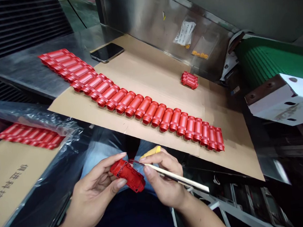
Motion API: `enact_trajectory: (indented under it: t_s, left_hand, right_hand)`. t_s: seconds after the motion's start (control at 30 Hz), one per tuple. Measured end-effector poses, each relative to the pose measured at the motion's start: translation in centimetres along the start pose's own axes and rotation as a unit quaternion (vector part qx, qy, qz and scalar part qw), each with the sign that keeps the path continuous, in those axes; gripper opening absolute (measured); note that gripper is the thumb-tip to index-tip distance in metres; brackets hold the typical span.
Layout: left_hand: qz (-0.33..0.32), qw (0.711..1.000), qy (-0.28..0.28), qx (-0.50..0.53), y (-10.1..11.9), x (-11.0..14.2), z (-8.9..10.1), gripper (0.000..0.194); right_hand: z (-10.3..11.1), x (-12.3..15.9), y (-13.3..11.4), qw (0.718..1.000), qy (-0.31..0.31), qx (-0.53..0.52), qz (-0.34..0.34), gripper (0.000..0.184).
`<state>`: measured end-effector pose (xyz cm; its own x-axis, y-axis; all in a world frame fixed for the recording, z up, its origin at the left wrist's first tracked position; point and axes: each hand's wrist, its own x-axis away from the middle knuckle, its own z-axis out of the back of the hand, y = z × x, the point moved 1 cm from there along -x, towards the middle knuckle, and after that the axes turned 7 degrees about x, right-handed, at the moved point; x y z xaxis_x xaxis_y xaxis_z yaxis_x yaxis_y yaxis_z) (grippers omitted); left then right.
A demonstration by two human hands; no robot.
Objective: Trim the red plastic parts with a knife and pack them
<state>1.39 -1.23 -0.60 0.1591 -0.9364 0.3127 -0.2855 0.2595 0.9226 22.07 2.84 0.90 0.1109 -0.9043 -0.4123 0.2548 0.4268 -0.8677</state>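
Observation:
My left hand (94, 191) grips a hollow red plastic housing (130, 177) between thumb and fingers, its open inner side turned up toward me. Close beside it, my right hand (166, 181) is closed around a slim tool with a pale, stick-like handle (183, 179). The tool's thin dark tip points at the far edge of the housing; whether they touch, I cannot tell. A yellow cover (152, 151) shows at one of the right hand's fingers. Beyond both hands, a long row of red plastic parts (146, 108) lies side by side across the cardboard sheet (153, 68).
One red piece (189, 79) sits apart near the back. A phone (107, 52) lies at the back left. Plastic bags (186, 31) hang against the metal wall. At right stands a green conveyor belt (274, 60). A lined carton (13, 178) at left holds more red parts.

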Motion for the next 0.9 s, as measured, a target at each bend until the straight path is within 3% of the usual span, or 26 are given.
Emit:
enact_trajectory:
  t_s: [0.1,0.2,0.43,0.6,0.9]
  left_hand:
    - [0.005,1.000,-0.015,-0.005,0.0,0.0,0.0,0.048]
    - [0.000,1.000,-0.017,-0.012,0.0,0.0,0.1,0.049]
    - [0.020,0.999,-0.030,-0.011,-0.2,-0.2,0.5,0.050]
    - [0.008,0.995,-0.084,-0.051,0.0,-0.9,1.3,0.052]
    - [0.000,0.998,-0.031,-0.050,-0.4,0.2,0.6,0.046]
  right_hand:
    - [0.2,-0.2,-0.6,0.999,-0.001,0.052,0.011,0.021]
    - [0.3,-0.2,-1.0,0.999,-0.019,0.019,0.031,0.025]
    - [0.5,-0.2,-0.5,0.999,-0.022,-0.025,-0.012,0.018]
    - [0.6,-0.3,-0.5,0.999,-0.024,-0.016,-0.017,0.016]
    - [1.0,-0.4,-0.8,0.999,-0.048,-0.009,0.004,0.019]
